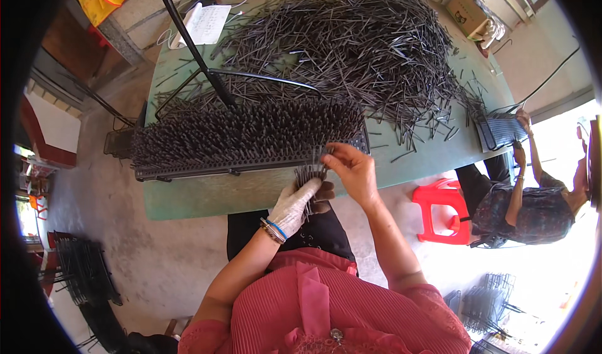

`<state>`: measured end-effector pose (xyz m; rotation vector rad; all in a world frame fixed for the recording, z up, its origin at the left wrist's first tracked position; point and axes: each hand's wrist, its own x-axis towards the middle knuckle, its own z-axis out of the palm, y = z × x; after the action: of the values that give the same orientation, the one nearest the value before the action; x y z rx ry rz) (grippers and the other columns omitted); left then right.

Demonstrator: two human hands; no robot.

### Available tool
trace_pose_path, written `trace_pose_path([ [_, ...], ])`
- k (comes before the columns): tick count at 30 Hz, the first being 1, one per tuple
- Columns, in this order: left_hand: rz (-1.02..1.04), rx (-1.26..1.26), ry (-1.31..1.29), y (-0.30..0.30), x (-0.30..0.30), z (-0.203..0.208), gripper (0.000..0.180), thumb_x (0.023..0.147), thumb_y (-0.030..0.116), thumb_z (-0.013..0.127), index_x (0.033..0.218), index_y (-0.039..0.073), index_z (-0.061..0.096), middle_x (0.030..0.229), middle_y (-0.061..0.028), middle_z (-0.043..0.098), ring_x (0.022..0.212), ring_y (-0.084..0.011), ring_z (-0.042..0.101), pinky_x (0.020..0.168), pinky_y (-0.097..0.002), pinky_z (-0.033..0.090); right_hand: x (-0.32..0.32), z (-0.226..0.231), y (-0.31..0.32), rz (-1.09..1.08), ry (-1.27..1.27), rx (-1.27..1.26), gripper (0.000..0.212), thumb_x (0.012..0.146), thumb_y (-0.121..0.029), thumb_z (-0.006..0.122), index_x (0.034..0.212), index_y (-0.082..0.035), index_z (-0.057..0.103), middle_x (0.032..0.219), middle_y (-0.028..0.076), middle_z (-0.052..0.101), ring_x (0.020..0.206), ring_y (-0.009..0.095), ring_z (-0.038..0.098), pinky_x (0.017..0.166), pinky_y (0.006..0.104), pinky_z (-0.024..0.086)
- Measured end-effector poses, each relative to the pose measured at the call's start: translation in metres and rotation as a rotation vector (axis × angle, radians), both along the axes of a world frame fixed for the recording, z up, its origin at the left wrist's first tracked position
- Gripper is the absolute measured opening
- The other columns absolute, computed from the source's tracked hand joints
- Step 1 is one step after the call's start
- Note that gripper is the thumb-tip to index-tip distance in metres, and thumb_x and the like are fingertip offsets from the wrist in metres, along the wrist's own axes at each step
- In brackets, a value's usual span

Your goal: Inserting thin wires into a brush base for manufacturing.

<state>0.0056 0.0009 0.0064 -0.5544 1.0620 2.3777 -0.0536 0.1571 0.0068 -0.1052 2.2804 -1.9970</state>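
My left hand (291,208), in a pale glove with dark fingertips, is closed around a bundle of thin dark rods (308,178). My bare right hand (355,169) is just above it, thumb and fingers pinched on a few rods (325,153) near the bundle's top. Directly beyond both hands stands a long black perforated rack (213,169), densely filled with short dark rods (244,130) standing upright. Empty holes show along its front edge and right end. My right fingertips hide part of the rods they pinch.
A large heap of loose rods (351,53) covers the back of the green table (188,197). A black metal frame (210,72) rises behind the rack. An open notebook (204,25) lies back left, a cardboard box (467,14) back right. At right, another person (523,213) handles a wire rack near a red stool (439,211).
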Motion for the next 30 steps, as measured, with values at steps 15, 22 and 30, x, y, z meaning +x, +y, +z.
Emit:
trace_pose_path([
  [15,-0.139,-0.063,-0.002,0.001,0.0,0.003,0.028,0.094,0.022,0.059,0.116,0.005,0.056,0.096,-0.0101,0.068,0.078,-0.0184,0.068,0.063,-0.0285,0.055,-0.025,0.034,0.014,-0.262,0.502,0.201,0.032,0.084,0.001,0.068,0.115,0.0,0.064,0.091,0.009,0.071,0.084,0.012,0.067,0.077,0.0249,0.051],
  [22,-0.176,-0.065,-0.026,-0.001,0.0,-0.004,0.03,0.095,0.02,0.058,0.12,0.005,0.055,0.098,-0.01,0.068,0.079,-0.0174,0.068,0.063,-0.0279,0.054,-0.046,0.008,0.004,-0.187,0.656,0.295,0.028,0.083,0.002,0.069,0.111,-0.001,0.065,0.092,0.01,0.071,0.082,0.015,0.067,0.077,0.0268,0.052],
  [30,-0.175,-0.084,-0.004,-0.004,0.002,-0.004,0.031,0.095,0.021,0.058,0.123,0.007,0.054,0.098,-0.009,0.068,0.077,-0.0158,0.067,0.061,-0.0254,0.053,-0.045,0.009,0.005,-0.167,0.945,0.654,0.024,0.078,-0.005,0.073,0.101,-0.004,0.069,0.09,0.007,0.067,0.081,0.024,0.059,0.074,0.035,0.046],
])
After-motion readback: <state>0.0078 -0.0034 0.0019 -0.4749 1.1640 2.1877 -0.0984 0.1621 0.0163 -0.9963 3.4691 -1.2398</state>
